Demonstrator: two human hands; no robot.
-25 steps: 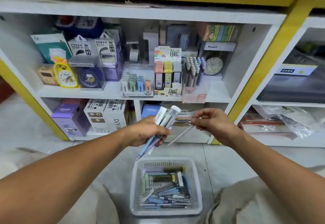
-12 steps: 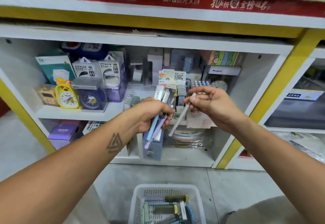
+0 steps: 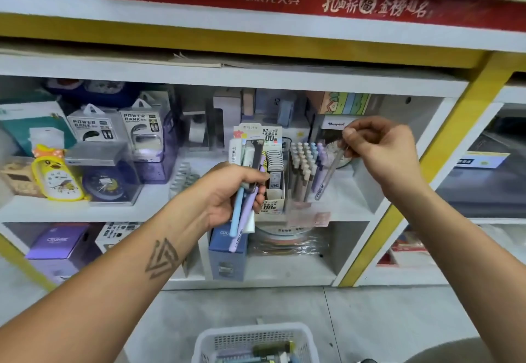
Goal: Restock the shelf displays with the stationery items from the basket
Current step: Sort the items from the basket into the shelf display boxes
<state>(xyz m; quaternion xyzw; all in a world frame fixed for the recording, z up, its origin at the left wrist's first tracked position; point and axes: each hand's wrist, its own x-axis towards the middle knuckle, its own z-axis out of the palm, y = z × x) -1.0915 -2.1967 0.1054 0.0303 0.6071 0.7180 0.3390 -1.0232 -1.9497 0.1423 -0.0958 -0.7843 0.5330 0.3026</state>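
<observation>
Head cam: left hand (image 3: 227,191) grips a bundle of slim pastel pens (image 3: 244,206), right-hand fingers (image 3: 348,137) pinch one clear-wrapped pen (image 3: 327,174) just beside the pen display box (image 3: 304,174); perforated white plastic basket (image 3: 253,340) sits well below it.

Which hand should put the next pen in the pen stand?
Probably the right hand. It already pinches one pen by its top, right beside the pen stand. The left hand grips a bunch of pens.
</observation>
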